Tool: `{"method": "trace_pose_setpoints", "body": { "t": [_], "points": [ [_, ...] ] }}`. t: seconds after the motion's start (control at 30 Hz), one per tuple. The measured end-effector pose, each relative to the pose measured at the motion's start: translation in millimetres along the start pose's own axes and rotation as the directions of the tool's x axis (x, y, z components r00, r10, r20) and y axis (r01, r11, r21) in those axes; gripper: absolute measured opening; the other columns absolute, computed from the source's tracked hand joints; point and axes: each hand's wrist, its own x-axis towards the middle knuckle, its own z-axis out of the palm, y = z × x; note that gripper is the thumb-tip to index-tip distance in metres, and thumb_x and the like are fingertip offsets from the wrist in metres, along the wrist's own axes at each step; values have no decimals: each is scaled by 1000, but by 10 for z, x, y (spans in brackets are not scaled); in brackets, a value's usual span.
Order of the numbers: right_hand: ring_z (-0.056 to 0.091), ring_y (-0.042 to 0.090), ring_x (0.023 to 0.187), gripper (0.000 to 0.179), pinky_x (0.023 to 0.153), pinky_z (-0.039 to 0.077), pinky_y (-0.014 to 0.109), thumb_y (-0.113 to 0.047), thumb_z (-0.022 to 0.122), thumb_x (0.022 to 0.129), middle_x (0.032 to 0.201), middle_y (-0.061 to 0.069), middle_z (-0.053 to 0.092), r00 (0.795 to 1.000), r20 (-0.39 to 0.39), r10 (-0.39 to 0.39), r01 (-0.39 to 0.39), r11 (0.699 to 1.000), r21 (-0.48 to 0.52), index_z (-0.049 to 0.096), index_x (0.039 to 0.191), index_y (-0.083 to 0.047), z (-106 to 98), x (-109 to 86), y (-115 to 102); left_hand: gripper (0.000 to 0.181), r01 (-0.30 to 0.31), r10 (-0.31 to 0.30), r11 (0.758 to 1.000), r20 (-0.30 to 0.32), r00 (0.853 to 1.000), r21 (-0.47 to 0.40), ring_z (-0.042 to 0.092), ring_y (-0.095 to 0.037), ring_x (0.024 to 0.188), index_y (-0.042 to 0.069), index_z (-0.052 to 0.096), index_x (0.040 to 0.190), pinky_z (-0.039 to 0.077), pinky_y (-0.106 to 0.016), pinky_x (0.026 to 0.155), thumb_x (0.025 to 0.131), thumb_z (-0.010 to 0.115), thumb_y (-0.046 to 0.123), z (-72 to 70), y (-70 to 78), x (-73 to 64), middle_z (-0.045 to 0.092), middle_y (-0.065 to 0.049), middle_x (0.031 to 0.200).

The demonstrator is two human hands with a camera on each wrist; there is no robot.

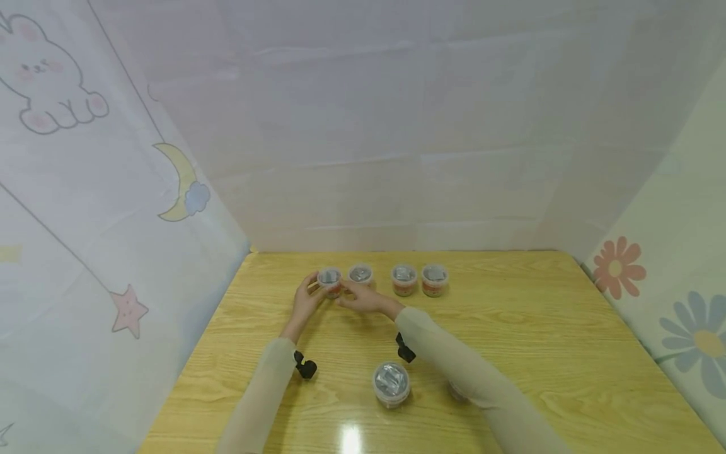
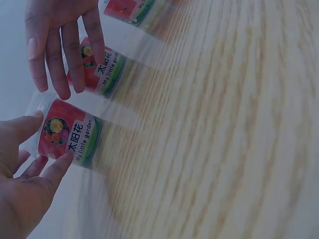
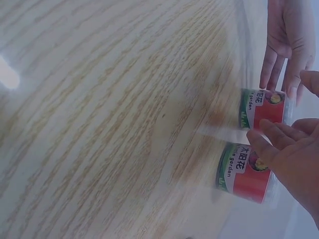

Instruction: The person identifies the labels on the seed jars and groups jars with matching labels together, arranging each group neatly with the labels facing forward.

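Note:
At the left end of a row of small plastic tubs, my left hand (image 1: 304, 304) holds the end tub (image 1: 331, 278) between thumb and fingers. It has a clear lid and a red and green "My little garden" label, which faces the camera in the left wrist view. My right hand (image 1: 365, 299) reaches in from the other side, its extended fingers (image 3: 279, 134) right beside that tub and over the front of the second tub (image 1: 360, 273). This second tub carries the same label and stands upright on the table.
Two more tubs, a third one (image 1: 404, 281) and a fourth one (image 1: 435, 281), stand farther right in the row. Closer in on the wooden table (image 1: 539, 328) is another tub (image 1: 391, 383); one more (image 1: 456, 393) is mostly hidden by the right sleeve. A pale curtain (image 1: 397, 157) hangs behind.

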Motion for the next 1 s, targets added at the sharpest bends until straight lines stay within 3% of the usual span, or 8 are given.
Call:
{"method": "trace_pose_setpoints", "body": {
  "t": [0.23,0.43,0.6,1.0],
  "points": [
    [34,33,133,73,107,35,42,-36,48,96,152,19,16,1000,4,-20,20,999,-37,13,146,4,13,5,13,64,1,-1,1000,-3,1000,-11,39,-41,126,6,36,140,41,-51,99,87,66,23,24,19,3,39,-20,137],
    [30,33,135,67,108,33,43,-26,48,98,152,20,16,1000,-3,-20,20,997,-74,13,146,5,5,20,0,65,-24,24,999,2,1000,29,39,-43,126,3,32,142,41,-51,100,89,64,22,31,26,28,37,-23,137],
    [25,33,137,67,109,30,46,-25,47,98,152,21,16,999,7,-43,43,996,-76,12,146,5,-2,9,-19,66,-4,5,999,-21,1000,54,40,-41,127,5,31,143,42,-49,100,89,63,25,50,-29,67,37,-22,138],
    [33,39,132,65,106,34,49,-28,47,98,151,20,19,998,28,-51,53,997,-52,16,146,3,-19,-37,-24,67,20,-18,999,-32,999,39,40,-39,127,7,29,144,41,-49,101,90,63,26,54,-42,70,35,-19,142]
  ]
}}
